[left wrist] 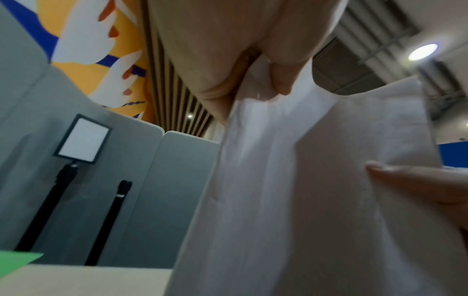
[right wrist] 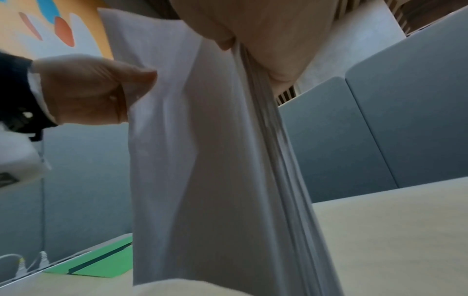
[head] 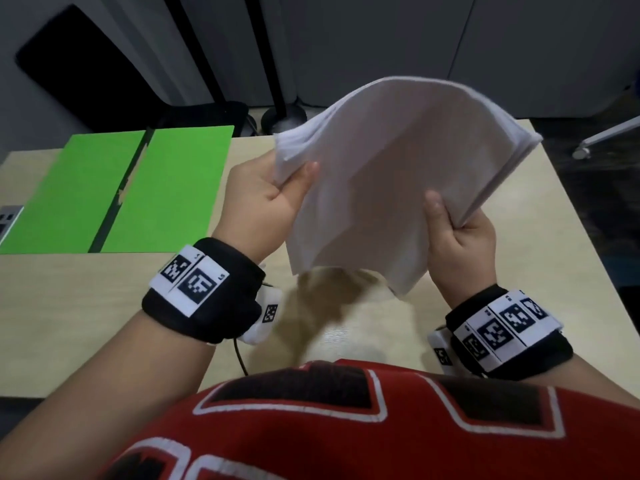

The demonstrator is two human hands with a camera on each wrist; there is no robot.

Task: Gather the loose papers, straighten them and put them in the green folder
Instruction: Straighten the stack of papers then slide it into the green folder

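Observation:
A stack of white papers (head: 391,174) is held up above the table, bowed over at its top, its sheets slightly fanned along the edges. My left hand (head: 273,195) grips the stack's left edge, thumb on the near face. My right hand (head: 457,233) grips the lower right edge, thumb on the near face too. The left wrist view has the papers (left wrist: 316,200) under my left hand (left wrist: 228,50); the right wrist view has the papers (right wrist: 215,160) pinched by my right hand (right wrist: 266,40). The green folder (head: 114,192) lies open and flat at the table's far left.
The light wooden table (head: 519,271) ends close behind the papers and at the right. Grey partition panels (head: 381,46) stand behind it, with black stands (head: 277,64) at the far edge. A grey socket box (head: 8,220) sits at the left edge.

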